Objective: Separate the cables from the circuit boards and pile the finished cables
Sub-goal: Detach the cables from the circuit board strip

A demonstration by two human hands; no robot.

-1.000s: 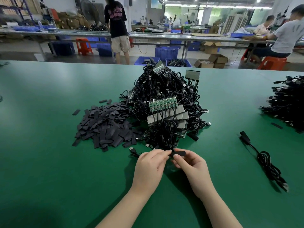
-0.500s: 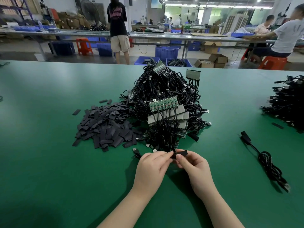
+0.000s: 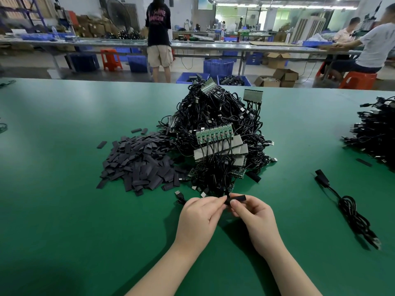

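the green table [image 3: 64, 210] fills the view. at its centre sits a big tangle of black cables and circuit boards [image 3: 215, 133], a green board [image 3: 213, 134] on top. left of it lies a heap of flat dark sleeves [image 3: 139, 163]. at the far right edge is a pile of finished cables [image 3: 374, 133], and near right a single coiled cable [image 3: 352, 212]. at the near edge of the tangle, the left hand [image 3: 197, 218] and right hand [image 3: 254, 216] have curled fingers pinching a small black connector piece [image 3: 236, 198] between them.
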